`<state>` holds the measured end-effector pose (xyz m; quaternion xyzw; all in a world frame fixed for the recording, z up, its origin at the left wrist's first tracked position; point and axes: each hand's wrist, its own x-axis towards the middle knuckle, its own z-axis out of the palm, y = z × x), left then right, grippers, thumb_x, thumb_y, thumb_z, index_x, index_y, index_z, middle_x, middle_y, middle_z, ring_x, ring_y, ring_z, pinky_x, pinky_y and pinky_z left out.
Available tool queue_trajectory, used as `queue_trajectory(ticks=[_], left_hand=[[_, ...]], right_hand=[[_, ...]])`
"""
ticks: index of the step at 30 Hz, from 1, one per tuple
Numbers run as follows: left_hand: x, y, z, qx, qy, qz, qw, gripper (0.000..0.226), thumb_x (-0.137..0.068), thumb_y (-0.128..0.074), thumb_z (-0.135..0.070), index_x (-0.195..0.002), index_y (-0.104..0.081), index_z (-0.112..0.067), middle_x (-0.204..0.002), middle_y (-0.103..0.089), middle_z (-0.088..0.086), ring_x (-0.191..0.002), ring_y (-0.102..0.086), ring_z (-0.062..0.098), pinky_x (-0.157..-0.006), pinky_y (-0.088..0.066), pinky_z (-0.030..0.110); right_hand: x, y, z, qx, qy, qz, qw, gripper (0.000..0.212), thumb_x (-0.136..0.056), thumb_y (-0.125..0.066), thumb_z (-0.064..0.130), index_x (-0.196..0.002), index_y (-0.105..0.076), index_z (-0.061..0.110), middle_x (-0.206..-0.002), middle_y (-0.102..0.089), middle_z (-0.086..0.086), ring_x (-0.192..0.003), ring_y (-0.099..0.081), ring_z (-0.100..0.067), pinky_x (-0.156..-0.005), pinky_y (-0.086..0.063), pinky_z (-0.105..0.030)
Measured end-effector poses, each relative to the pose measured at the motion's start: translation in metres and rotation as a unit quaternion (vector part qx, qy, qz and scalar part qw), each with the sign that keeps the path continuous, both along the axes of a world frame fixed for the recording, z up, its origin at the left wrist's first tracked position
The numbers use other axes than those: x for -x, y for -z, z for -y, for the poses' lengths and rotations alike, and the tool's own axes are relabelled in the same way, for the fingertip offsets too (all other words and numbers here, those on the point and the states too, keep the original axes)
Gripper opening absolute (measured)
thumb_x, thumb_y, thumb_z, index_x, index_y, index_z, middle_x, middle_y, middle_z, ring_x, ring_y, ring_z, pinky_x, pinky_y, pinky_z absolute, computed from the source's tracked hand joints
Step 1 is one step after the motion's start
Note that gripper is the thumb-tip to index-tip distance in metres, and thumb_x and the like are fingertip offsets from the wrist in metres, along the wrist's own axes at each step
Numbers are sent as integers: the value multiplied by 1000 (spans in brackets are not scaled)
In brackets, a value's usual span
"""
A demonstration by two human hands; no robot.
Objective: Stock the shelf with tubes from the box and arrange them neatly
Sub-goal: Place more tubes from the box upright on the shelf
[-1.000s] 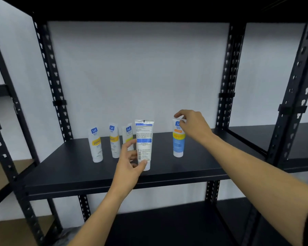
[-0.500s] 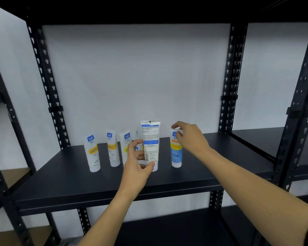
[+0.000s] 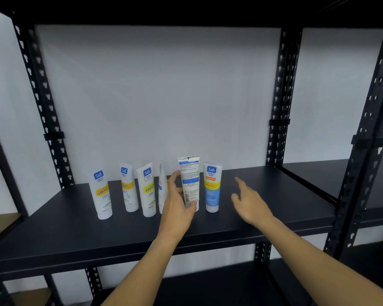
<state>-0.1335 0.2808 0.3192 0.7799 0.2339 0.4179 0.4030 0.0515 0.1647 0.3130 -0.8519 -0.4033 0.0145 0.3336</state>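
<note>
Right hand [image 3: 250, 203], grip now spread, is withdrawing from the blue tube [image 3: 212, 188]; left hand [image 3: 177, 203] is pinching the back-facing tube [image 3: 189, 181] just beside it on the shelf [image 3: 274, 195], leaving that tube to be turned.
</note>
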Motion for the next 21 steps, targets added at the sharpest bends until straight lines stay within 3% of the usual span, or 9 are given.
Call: queue_trajectory(ticks=[4,9,11,14,21], left_hand=[[-7,5,-6,-9,-3,-13,1000,96,-89,-68,-10,-147,-3,-52,-131,-55,-7,-111,-58,1,-83,-51,16],[-12,16,-8,-17,2,-34,999,100,-91,-65,-10,-147,5,-56,-139,-51,-11,-113,-56,-3,-76,-49,8],[-13,18,-9,-21,-1,-30,999,100,-91,-65,-11,-146,6,-57,-143,-48,-10,-118,-54,0,-85,-52,14],[-13,20,-10,-31,-5,-34,999,102,-91,-65,-10,-146,7,-58,-146,-46,-10,-122,-53,4,-100,-52,36],[-12,23,-11,-32,-15,-43,998,104,-90,-66,-11,-146,7,-59,-146,-44,-15,-122,-53,5,-98,-52,41]], right_hand=[[0,20,-5,179,2,49,983,63,-102,-26,45,-159,-7,27,-166,-9,-2,-153,-5,-26,-123,-10,-46],[0,23,-10,228,4,68,971,60,-102,-16,49,-159,-8,30,-167,0,-1,-153,3,-26,-124,-2,-47],[-1,24,-10,232,6,73,970,60,-103,-15,50,-159,-7,30,-167,0,-1,-153,3,-26,-124,-2,-47],[0,26,-10,231,10,84,969,61,-102,-15,51,-159,-7,30,-167,0,-1,-154,3,-25,-124,-2,-46],[1,26,-8,228,16,85,970,61,-102,-16,52,-159,-8,31,-167,-2,1,-154,1,-23,-124,-3,-45]])
